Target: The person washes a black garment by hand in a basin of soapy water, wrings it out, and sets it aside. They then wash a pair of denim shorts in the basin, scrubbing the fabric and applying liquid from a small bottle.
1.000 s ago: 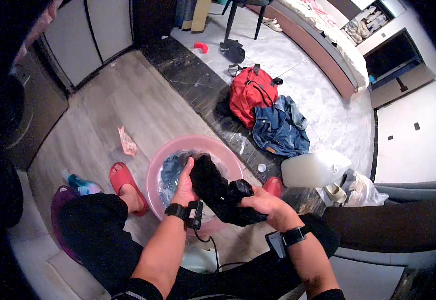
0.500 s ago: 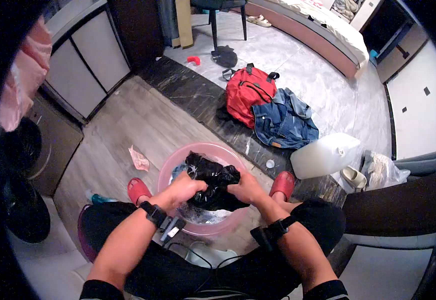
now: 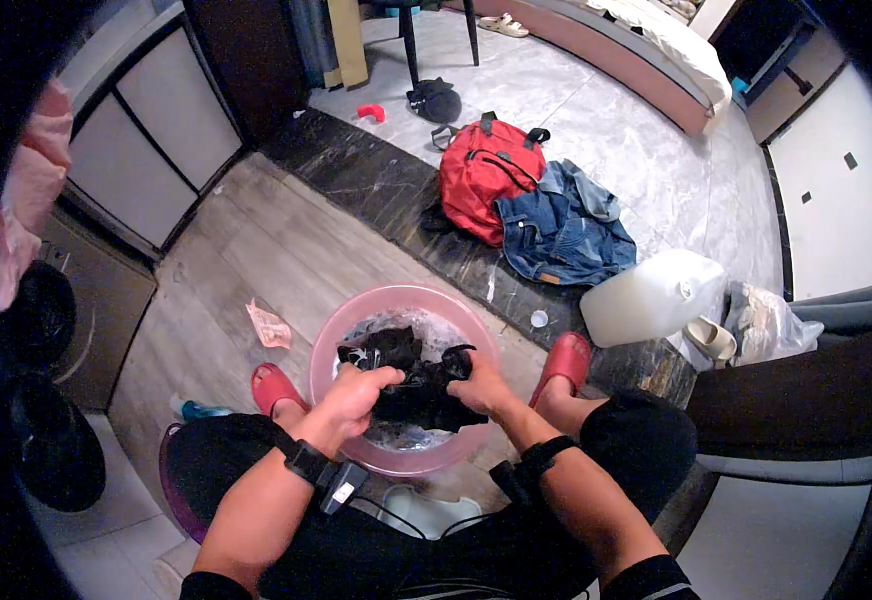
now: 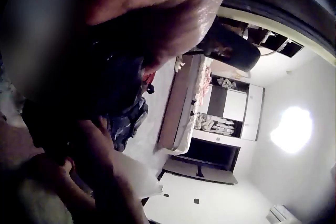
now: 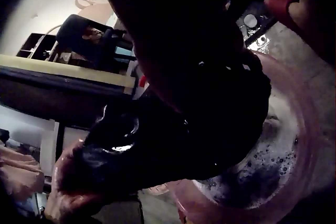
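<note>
A wet black garment is bunched between my two hands over a pink basin of sudsy water. My left hand grips the left part of the cloth, thumb on top. On the other side, my right hand pinches a bunched fold near the basin's right side. In the right wrist view the dark cloth stretches between the hands, with foam and bubbles in the water below. Most of the fingers are hidden by cloth or shadow.
Red slippers are on the feet either side of the basin. Beyond it lie a red backpack, a denim garment and a white jug. A pink wrapper lies on the floor at left.
The black garment has come down from a raised, stretched hold to low over the basin. My left hand's fingers have closed round it, and the hands have shifted their grip.
</note>
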Motion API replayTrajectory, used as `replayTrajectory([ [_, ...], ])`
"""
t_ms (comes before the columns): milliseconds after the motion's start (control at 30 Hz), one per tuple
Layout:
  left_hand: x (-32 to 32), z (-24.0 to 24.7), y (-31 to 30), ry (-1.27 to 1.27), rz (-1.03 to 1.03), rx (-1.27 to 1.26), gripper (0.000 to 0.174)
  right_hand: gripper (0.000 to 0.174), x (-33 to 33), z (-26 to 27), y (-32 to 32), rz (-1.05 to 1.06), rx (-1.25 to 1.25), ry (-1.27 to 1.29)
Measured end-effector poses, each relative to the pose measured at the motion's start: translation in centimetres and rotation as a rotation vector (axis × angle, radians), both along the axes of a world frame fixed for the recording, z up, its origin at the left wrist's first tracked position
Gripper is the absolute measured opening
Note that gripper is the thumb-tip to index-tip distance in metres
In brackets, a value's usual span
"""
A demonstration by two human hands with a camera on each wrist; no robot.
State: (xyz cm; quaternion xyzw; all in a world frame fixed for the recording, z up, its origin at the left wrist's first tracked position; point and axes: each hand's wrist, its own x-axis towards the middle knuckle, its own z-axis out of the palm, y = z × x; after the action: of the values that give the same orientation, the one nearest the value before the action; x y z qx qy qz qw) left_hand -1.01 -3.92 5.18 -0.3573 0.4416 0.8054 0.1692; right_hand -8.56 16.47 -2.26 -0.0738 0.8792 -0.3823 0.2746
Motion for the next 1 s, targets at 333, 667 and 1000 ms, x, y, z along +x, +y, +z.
replayTrajectory([
  [333,-1.5,-0.5,2.0,0.068,0.032,-0.061,0.029,0.097,-1.3,5.8,-2.2,-0.157,-0.347,-1.144],
  [667,0.9,1.6,4.5,0.373,-0.838,-0.893,0.040,0.046,0.4,5.5,-3.7,-0.228,-0.735,-1.049],
  [1000,-0.8,3.6,-2.7,0.301,-0.172,-0.545,0.024,0.034,-1.8,9.7,-3.8,-0.429,-0.868,-0.947],
])
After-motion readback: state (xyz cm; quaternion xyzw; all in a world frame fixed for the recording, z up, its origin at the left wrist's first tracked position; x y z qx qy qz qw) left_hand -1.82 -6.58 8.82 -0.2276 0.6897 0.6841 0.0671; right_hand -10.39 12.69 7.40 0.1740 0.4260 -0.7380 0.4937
